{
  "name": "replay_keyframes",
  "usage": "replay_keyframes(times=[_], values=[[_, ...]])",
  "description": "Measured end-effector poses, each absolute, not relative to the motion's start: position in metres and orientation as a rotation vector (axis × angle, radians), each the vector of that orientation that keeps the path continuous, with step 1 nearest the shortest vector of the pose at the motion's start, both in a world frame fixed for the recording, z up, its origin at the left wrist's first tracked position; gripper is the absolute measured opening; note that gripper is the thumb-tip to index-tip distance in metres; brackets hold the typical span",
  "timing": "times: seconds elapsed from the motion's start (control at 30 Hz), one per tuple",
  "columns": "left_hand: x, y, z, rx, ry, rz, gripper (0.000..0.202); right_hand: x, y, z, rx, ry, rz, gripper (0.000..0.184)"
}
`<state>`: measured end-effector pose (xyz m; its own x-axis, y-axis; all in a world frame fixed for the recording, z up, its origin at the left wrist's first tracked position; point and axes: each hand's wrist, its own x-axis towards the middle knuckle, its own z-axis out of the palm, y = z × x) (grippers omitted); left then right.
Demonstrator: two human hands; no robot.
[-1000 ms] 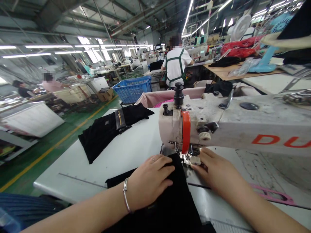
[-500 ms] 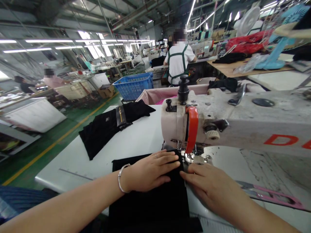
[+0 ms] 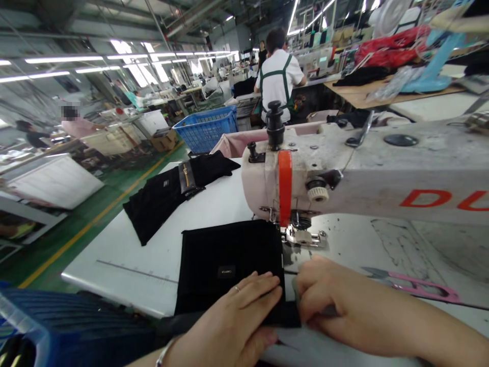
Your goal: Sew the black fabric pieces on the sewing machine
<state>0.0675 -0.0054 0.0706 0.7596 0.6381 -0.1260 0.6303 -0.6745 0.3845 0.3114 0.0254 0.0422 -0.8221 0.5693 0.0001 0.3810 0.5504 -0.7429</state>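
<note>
A pale sewing machine (image 3: 355,168) stands on the big white table (image 3: 221,204), and a black cloth (image 3: 229,250) lies flat at the left of its metal foot (image 3: 301,237), with a black pile (image 3: 156,199) farther back. The left hand (image 3: 244,316) rests on the cloth's lower right part with its fingers straight and spread only a little, while the right hand (image 3: 328,300) curls its fingers by the cloth's right edge, and I cannot tell if they grip anything. Pink snips (image 3: 424,288) lie beyond the right arm, and a tiny dark tag (image 3: 226,272) sits on the cloth.
</note>
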Motion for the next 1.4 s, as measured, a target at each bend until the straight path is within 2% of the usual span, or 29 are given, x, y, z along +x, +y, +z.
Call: replay_keyframes(times=[0.2,0.47,0.67,0.87,1.1,1.4], values=[[0.068,-0.011,0.045,2.612,0.950,0.132,0.053,0.312,0.022,0.048,-0.830,-2.592,1.026,0.027],[0.063,-0.018,0.038,2.615,1.001,0.458,0.040,0.316,0.021,0.048,-0.792,-2.598,1.001,0.027],[0.069,-0.015,0.034,2.747,0.924,0.407,0.043,0.316,0.019,0.049,-0.797,-2.632,0.998,0.027],[0.069,-0.006,0.034,2.840,0.795,0.362,0.038,0.314,0.019,0.047,-0.883,-2.523,1.021,0.029],[0.071,0.004,0.040,2.827,0.779,0.386,0.033,0.307,0.029,0.030,-0.960,-2.440,0.596,0.035],[0.070,0.040,0.039,2.691,0.707,0.386,0.034,0.305,0.033,0.015,-1.043,-2.394,0.569,0.034]])
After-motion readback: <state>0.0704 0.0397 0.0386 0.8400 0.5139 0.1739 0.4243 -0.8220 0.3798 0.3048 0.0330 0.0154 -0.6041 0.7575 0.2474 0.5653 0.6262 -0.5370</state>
